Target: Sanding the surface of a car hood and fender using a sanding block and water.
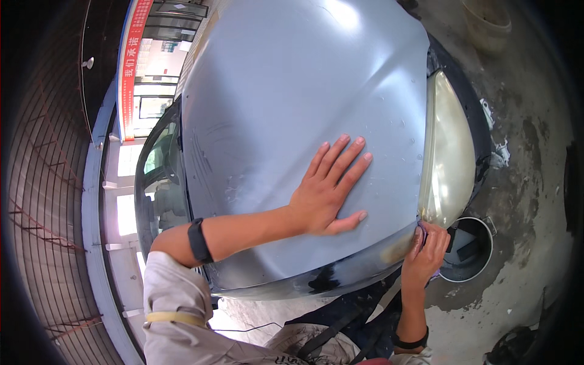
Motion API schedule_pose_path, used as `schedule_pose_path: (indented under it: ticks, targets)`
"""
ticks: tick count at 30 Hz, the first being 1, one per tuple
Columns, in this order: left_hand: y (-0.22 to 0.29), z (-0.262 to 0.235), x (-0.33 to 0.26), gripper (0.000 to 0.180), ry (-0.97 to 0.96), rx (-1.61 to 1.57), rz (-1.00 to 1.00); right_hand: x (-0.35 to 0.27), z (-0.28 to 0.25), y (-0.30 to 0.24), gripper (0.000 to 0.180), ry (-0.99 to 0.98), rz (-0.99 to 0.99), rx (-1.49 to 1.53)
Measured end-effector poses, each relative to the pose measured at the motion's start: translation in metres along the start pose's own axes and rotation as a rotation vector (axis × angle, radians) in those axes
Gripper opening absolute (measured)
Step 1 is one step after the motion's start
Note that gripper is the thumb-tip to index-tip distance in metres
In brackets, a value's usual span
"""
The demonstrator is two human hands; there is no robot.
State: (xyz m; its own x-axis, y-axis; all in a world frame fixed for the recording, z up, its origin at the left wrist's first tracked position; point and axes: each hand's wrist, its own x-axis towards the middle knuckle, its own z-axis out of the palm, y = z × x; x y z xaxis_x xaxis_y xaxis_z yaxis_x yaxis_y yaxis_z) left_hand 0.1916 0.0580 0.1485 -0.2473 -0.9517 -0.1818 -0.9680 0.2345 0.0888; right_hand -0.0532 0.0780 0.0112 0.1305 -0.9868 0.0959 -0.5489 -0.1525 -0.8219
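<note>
My left hand (331, 188) lies flat on the grey car hood (286, 115), fingers spread, holding nothing. At the corner where the yellowed headlight (453, 152) meets the hood and the fender (365, 255), my right hand (427, 249) is closed with fingers bent. It presses a thin purple sheet (421, 227) against the bodywork. Only small edges of this sheet show above and below the fingers, so I cannot tell whether it is cloth or abrasive. Dull scuff marks show on the hood, and a black patch (323, 277) marks the fender.
A metal bucket (488, 250) holding dark blocks stands on the floor right beside my right hand. Farther off at the upper right is a pale bucket (486, 24). The concrete floor (517, 182) has wet stains. The windshield side (164, 176) lies left.
</note>
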Motion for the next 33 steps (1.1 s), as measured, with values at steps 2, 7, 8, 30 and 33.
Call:
schedule_pose_path:
  ticks: [2, 7, 8, 30, 33]
  targets:
    - [0.003, -0.009, 0.004, 0.091, -0.006, 0.032, -0.001, 0.001, -0.004, -0.004, 0.011, -0.006, 0.020, -0.005]
    - [0.001, -0.014, 0.009, 0.090, 0.002, 0.011, -0.001, 0.026, 0.007, -0.012, 0.011, 0.029, 0.008, -0.004]
    - [0.001, -0.016, 0.011, 0.090, 0.003, 0.024, 0.003, 0.026, 0.007, -0.012, 0.011, 0.044, -0.016, -0.002]
    - [-0.020, 0.016, 0.034, 0.085, 0.196, 0.088, 0.153, -0.011, -0.010, 0.053, 0.025, 0.031, -0.078, 0.005]
    - [-0.020, 0.021, 0.037, 0.088, 0.191, 0.105, 0.130, 0.003, 0.002, 0.058, 0.024, 0.076, -0.115, 0.005]
